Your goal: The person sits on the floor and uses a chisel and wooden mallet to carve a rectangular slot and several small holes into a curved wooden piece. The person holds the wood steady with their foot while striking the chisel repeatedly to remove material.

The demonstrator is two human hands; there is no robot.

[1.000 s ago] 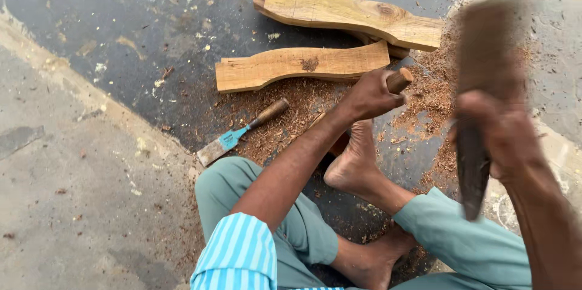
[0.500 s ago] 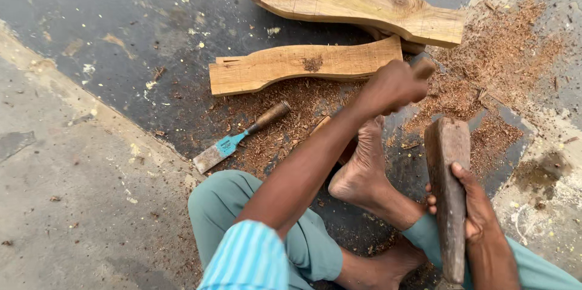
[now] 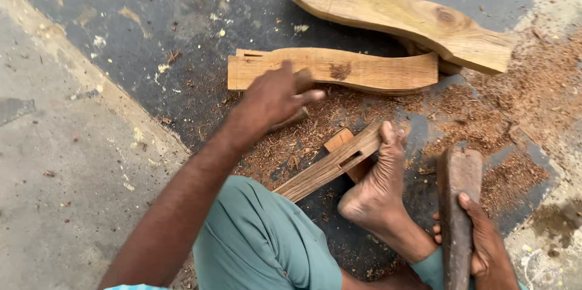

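My left hand (image 3: pixel 276 99) reaches out over a pile of wood shavings, just below a curved plank (image 3: pixel 339 68). Its fingers lie low over a pale rounded piece half hidden beneath them; whether they grip it does not show. My right hand (image 3: pixel 485 247) grips the lower end of a dark wooden mallet block (image 3: pixel 458 187), held upright at the lower right beside my bare foot (image 3: pixel 379 187). The foot presses on a narrow wooden strip with a cut slot (image 3: pixel 330 165), which rests across a small wooden block (image 3: pixel 341 140).
A larger curved plank with a knot (image 3: pixel 400 17) lies at the top, partly over the smaller one. Sawdust (image 3: pixel 521 96) covers the dark floor to the right. A pale concrete strip (image 3: pixel 66 162) runs along the left. My green trouser knee (image 3: pixel 254 241) fills the bottom centre.
The mallet has come down from a raised position to beside my foot. My left hand has moved left, away from the strip under the foot, to the shavings below the curved plank.
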